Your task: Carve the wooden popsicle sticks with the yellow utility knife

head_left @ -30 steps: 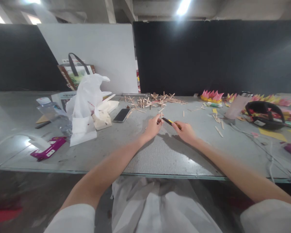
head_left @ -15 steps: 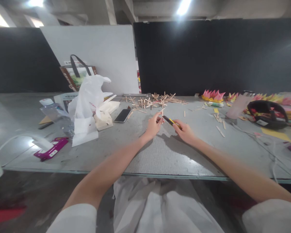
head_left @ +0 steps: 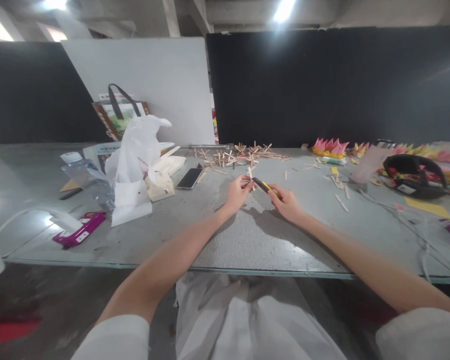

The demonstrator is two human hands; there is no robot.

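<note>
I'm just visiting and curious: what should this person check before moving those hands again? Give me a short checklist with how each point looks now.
1. Small pale wooden stick gripped: ok, in the left hand.
2. Black-and-yellow cutter knife gripped: ok, in the right hand.
3. Left fingers well away from the knife's front end: not ok, I'd say; it sits close beside them.
4. Blade's exposed length: cannot tell, too small to see.
5. Loose heap of thin wooden sticks apart from the hands: ok, it lies beyond them.
6. Flat black-screened smartphone apart from the hands: ok, left of them.
</note>
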